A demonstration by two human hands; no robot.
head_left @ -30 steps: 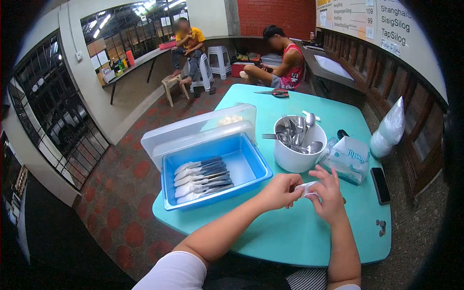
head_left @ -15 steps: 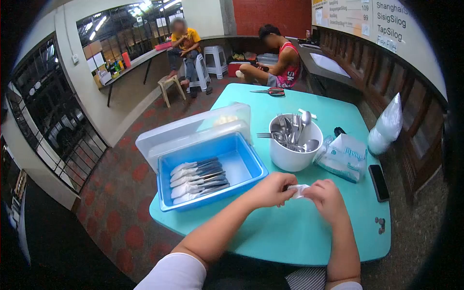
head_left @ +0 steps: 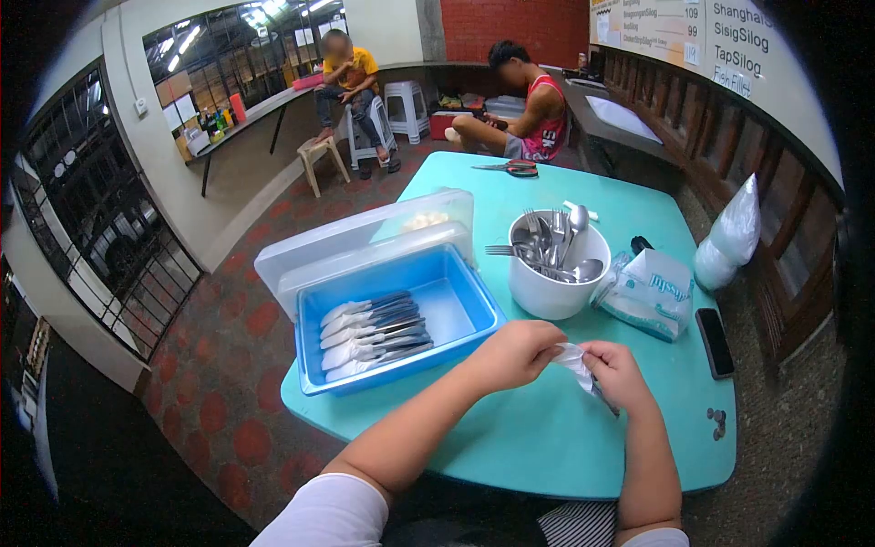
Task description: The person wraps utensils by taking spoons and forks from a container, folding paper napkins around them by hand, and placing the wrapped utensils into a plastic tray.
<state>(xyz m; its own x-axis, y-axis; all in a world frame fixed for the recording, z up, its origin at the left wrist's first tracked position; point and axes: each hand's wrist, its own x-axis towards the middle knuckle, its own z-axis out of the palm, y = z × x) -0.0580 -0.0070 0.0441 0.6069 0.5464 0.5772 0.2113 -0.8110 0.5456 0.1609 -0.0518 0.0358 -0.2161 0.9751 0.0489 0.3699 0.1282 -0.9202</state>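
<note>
My left hand (head_left: 518, 354) pinches one end of a white tissue (head_left: 572, 358) above the near part of the table. At the other side my right hand (head_left: 620, 376) is closed on the tissue too. Dark metal cutlery handles stick out of the wrap below my right fingers; the wrapped ends are hidden. Left of my hands, a blue tray (head_left: 456, 292) holds a row of tissue-wrapped cutlery bundles (head_left: 365, 333). Just beyond my hands stands a white tub (head_left: 556, 296) full of loose forks and spoons (head_left: 556, 242).
An opened tissue pack (head_left: 652, 292), a phone (head_left: 714, 343) and some coins (head_left: 717, 424) lie at the right. Scissors (head_left: 510, 169) rest at the far edge. A translucent lid (head_left: 365, 239) leans behind the tray. Two people (head_left: 533, 109) sit beyond the turquoise table (head_left: 538, 447).
The tissue and cutlery have turned, so the handles now show below my right hand. My hands have shifted slightly. The seated person in yellow has raised a hand toward the head.
</note>
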